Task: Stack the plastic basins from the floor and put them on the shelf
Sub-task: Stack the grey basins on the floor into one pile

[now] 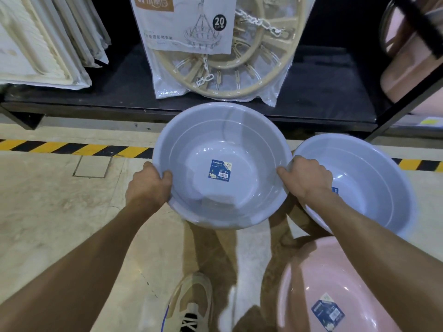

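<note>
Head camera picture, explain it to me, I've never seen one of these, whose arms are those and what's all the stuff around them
The camera sits on a person's head, looking down, so the arms are theirs. The left hand and right hand grip opposite rims of a grey basin, held above the floor. A second grey basin and a pink basin lie to the right. Ahead is a dark shelf with a bagged clothes-drying ring. Their shoe shows below.

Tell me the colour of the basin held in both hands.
Pale grey-blue basin, seen in the head view.
</note>
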A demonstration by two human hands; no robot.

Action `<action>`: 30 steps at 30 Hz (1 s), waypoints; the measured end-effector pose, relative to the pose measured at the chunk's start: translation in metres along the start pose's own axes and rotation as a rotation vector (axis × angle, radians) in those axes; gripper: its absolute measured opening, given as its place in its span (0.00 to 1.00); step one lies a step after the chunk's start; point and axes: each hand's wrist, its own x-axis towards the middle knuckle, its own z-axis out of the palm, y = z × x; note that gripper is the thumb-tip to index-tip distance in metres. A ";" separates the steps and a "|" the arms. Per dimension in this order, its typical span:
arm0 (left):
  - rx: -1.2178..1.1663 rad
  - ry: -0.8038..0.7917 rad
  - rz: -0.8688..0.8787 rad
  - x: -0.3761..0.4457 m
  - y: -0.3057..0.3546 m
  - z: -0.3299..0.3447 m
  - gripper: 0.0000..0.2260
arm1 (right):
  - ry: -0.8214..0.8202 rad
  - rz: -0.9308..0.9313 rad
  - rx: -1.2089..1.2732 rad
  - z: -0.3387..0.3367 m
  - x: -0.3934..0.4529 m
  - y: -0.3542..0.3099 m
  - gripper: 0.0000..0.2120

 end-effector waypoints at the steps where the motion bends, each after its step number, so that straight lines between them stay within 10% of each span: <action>1: -0.004 0.006 0.017 -0.003 0.007 -0.008 0.14 | 0.014 0.012 0.013 -0.009 -0.003 0.002 0.16; 14: -0.060 0.024 0.219 -0.075 0.140 -0.083 0.14 | 0.206 0.147 0.057 -0.140 -0.036 0.087 0.18; 30: 0.061 -0.171 0.459 -0.133 0.299 -0.012 0.17 | 0.297 0.428 0.075 -0.191 -0.068 0.265 0.18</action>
